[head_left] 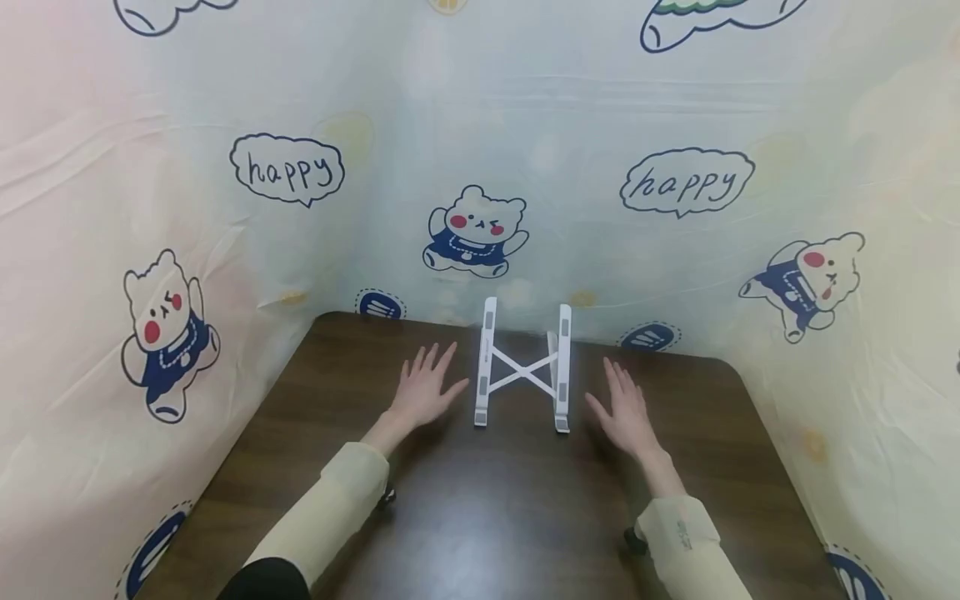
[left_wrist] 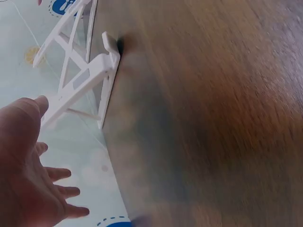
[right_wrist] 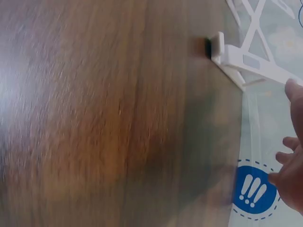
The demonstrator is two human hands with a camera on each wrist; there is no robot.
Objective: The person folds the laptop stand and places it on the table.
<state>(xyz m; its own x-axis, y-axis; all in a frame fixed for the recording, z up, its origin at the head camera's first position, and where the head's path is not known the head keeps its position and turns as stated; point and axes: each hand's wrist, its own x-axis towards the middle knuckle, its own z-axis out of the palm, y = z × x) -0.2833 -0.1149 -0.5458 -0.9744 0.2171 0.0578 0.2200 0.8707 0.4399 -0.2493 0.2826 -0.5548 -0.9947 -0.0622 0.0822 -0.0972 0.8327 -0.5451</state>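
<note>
A white folding laptop stand point(head_left: 522, 372) stands unfolded near the back of the table, its two long arms joined by an X-shaped brace. Grey pads and small front lips show on the arms. My left hand point(head_left: 424, 390) is just left of the stand, fingers spread and holding nothing. On the other side, my right hand point(head_left: 624, 410) is held apart from the stand with its fingers extended. In the left wrist view, the thumb overlaps the near arm of the stand point(left_wrist: 80, 82). The right wrist view has the thumb tip beside the stand's arm point(right_wrist: 258, 66).
The dark wooden table point(head_left: 480, 517) has rounded back corners. A pale printed curtain point(head_left: 570, 125) with bears and "happy" bubbles hangs close behind it and along both sides. Pale sleeves cover both forearms, with a dark band at each wrist.
</note>
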